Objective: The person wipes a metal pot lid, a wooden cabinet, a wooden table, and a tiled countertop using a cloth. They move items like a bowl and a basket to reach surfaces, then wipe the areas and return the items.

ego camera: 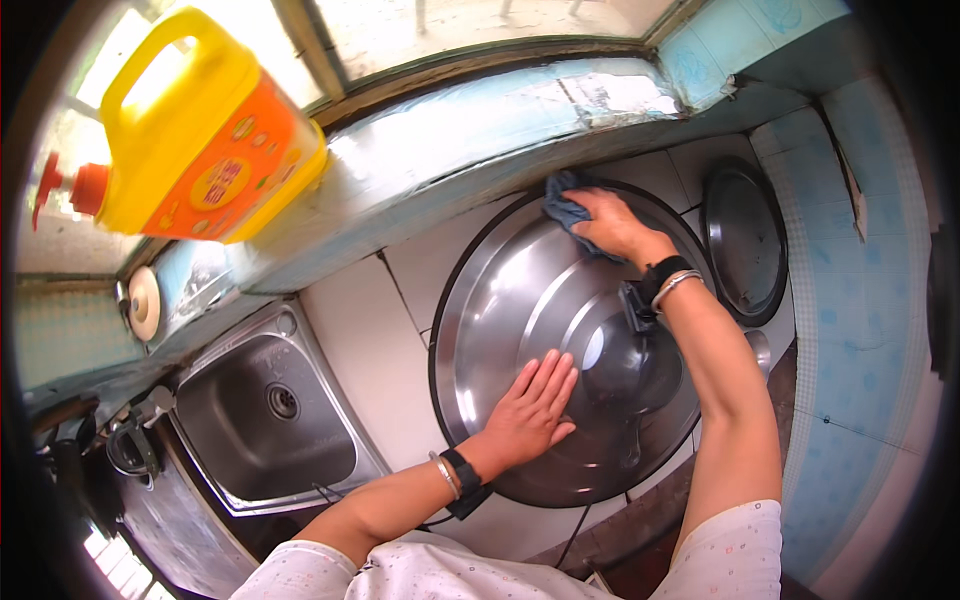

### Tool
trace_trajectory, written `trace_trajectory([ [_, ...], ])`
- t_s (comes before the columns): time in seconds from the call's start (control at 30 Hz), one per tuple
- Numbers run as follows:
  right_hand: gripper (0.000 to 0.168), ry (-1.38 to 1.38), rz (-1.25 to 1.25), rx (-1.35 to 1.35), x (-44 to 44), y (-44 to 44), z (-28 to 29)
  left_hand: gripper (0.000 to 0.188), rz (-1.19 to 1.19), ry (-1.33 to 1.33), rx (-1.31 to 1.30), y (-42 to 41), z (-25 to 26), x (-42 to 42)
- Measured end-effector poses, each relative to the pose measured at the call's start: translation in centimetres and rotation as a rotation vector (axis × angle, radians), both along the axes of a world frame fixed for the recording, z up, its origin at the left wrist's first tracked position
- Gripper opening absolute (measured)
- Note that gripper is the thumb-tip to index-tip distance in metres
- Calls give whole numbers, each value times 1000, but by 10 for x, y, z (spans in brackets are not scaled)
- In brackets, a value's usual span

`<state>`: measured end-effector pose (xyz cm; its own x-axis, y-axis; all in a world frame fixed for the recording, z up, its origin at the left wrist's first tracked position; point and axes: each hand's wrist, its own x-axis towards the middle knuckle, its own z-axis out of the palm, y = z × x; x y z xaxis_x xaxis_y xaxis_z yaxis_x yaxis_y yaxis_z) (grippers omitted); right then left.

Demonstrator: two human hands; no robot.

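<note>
A large domed metal wok lid with a dark rim lies on the white-tiled counter in front of me. My left hand rests flat on the near left part of the dome, fingers slightly spread and holding nothing. At the lid's far edge, my right hand presses a dark blue-grey cloth against the metal, its fingers partly over the cloth. The lid's knob is not plainly seen; glare and reflections cover the middle of the dome.
A stainless steel sink is set in the counter at the left. A yellow jug with a red pump stands on the tiled window ledge. A smaller dark-rimmed lid leans near the right wall. A blue-tiled wall bounds the right side.
</note>
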<state>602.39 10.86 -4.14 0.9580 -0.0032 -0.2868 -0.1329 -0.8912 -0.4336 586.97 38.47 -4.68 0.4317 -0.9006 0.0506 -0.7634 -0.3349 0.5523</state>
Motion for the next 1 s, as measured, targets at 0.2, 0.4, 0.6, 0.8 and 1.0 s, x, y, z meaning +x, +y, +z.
trace_trajectory([
  [0.2, 42, -222, 367, 148, -34, 132, -23, 67, -83, 31, 101, 1, 2, 1],
  [0.4, 37, -157, 422, 409, -111, 205, -6, 62, 71, -99, -170, 0, -25, -14],
  [0.6, 33, -451, -156, 563, -38, 191, 106, 49, -51, 250, -451, 54, 4, 16],
  [0.8, 34, -695, 82, 246, 59, 212, 74, 52, 181, 67, -540, 144, 50, 101],
  [1.0, 34, -793, 92, 90, 83, 206, 64, 44, 207, -341, -379, 162, 94, 231],
])
